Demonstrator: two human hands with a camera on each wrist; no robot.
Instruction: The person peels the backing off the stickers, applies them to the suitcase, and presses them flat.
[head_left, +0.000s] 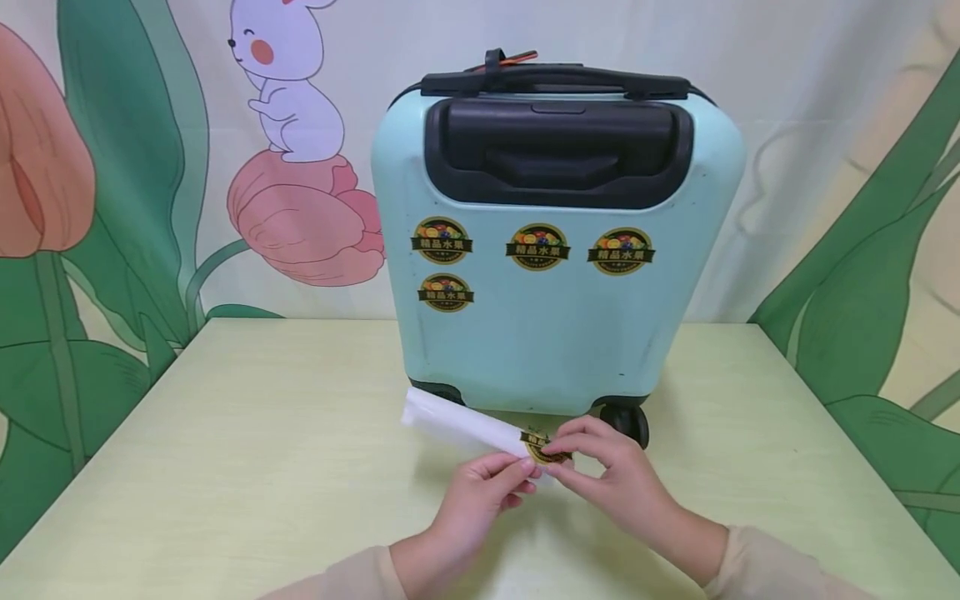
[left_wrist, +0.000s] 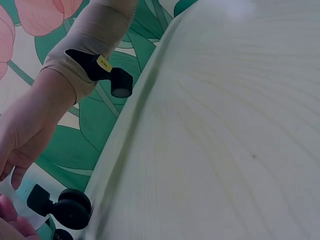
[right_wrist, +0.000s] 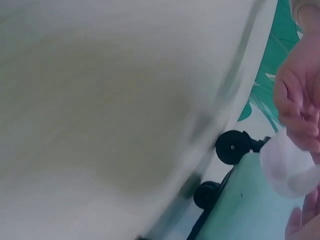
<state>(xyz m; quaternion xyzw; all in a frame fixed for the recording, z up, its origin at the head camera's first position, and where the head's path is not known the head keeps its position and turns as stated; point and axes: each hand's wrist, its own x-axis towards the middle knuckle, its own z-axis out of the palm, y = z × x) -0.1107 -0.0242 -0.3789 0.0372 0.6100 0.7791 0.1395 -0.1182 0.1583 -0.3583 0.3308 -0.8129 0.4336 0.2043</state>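
Observation:
My left hand (head_left: 476,500) grips a curled white sheet of sticker backing (head_left: 465,423) between thumb and fingers, in front of the suitcase. At the sheet's right end is a round black-and-gold fruit sticker (head_left: 534,447). My right hand (head_left: 618,471) pinches the sticker, its fingertips covering part of it. How much of the sticker is lifted from the backing is hidden. Behind both hands a light-blue suitcase (head_left: 540,342) stands upright. Its front bears several matching stickers, including one at the upper right (head_left: 621,251) and one in a lower row (head_left: 446,292).
The pale table (head_left: 247,450) spreads out around the suitcase. A black caster wheel (head_left: 626,423) sits just behind the right hand. The suitcase has a black handle panel (head_left: 558,150) near its top. A printed curtain (head_left: 840,125) with flowers and a rabbit hangs behind.

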